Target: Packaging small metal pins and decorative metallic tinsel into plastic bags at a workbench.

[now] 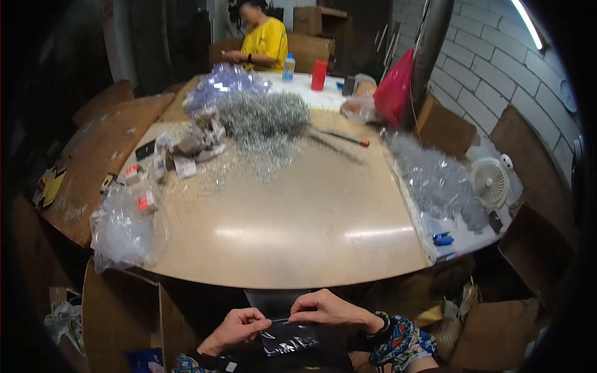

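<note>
Close to my body, below the table's front edge, a small clear plastic bag (290, 339) hangs between my two hands. Its shiny film catches the light over a dark background, and I cannot tell whether anything is inside. My left hand (239, 326) pinches the upper left corner between thumb and finger. At the upper right, my right hand (328, 309) grips the same top edge with bent fingers. The bag's top edge runs roughly straight from one hand to the other.
The wooden table (298, 217) bears a heap of silver tinsel (264, 118), a bag of white packaging (127, 227), and clear plastic pieces (227, 84). Silver material (438, 183), a blue stapler-like item (443, 239) and a fan (490, 182) lie right. A person (264, 40) sits opposite.
</note>
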`<state>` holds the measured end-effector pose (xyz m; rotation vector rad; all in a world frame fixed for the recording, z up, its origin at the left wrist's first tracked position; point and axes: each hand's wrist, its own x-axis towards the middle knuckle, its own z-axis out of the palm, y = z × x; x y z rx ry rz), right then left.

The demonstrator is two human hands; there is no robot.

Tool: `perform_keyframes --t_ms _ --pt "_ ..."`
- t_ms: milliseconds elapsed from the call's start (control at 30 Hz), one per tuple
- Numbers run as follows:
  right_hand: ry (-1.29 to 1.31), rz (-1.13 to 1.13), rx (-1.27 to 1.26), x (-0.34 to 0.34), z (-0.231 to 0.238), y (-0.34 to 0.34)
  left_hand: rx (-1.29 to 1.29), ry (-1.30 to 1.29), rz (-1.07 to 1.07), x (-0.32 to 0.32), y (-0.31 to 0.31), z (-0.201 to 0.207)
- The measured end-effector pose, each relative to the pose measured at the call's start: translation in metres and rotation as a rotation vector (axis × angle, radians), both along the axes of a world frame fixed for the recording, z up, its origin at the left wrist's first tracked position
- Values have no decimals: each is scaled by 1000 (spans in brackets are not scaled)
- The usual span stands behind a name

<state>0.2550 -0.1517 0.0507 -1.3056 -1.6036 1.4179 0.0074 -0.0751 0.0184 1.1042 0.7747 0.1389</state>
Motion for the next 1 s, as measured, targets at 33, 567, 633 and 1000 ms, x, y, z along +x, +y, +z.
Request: perform_keyframes --t_ms 33,567,633,1000 --pt "-35 78 46 4 -12 -2 103 50 -89 -2 1 -2" --pt "-370 -12 194 -7 -97 -59 45 -31 178 -20 -46 -112" --pt "-224 58 44 3 -80 -52 -132 -108 273 -16 -50 -106" --pt "-776 -82 882 2 -23 268 -194 -174 309 -9 -39 -129"
